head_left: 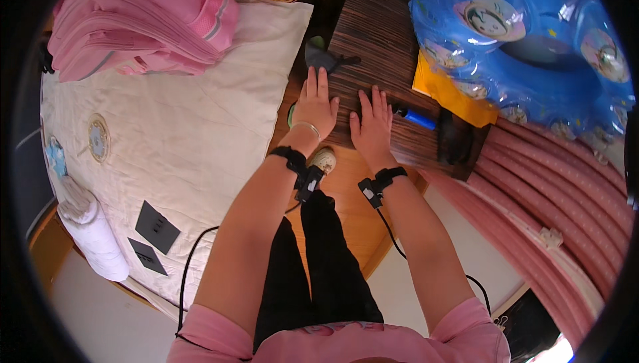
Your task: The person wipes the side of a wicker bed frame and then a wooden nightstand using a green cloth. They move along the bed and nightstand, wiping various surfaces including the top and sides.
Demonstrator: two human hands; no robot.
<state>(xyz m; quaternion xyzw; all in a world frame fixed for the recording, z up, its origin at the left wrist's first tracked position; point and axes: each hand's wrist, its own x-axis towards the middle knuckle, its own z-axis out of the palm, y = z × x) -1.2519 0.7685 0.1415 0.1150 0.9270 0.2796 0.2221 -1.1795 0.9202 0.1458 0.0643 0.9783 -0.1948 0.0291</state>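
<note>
Both hands are open and palm down over the dark wood-grain worktop [373,50], side by side near its front edge, with a gap between them. The left hand [316,111] has its fingers stretched forward, the thumb out toward the right hand. Just ahead of its fingertips lies a small dark grey thing [322,59] with a green patch on its top end; whether the fingertips touch it cannot be told. It sits at the left side of the worktop, ahead and to the left of the right hand [373,125]. That hand also has its fingers extended and its thumb turned inward toward the left hand.

Just to the right of the right hand's fingers is a blue stick-shaped thing [419,118] with a dark end, lying apart from the hand. Farther right, a black thing [454,138] lies by the corner of the worktop, and a yellow packet [449,93] lies behind, partly under a clear blue swim ring [512,36]. Pink curtains [546,183] hang in folds at the right.

To the left of the worktop, a cream cloth [193,136] is spread out, bearing a pink backpack [143,23], an oval ornament [98,138] and two dark cards [158,227]. Each wrist wears a black strap [289,158] with a cable.
</note>
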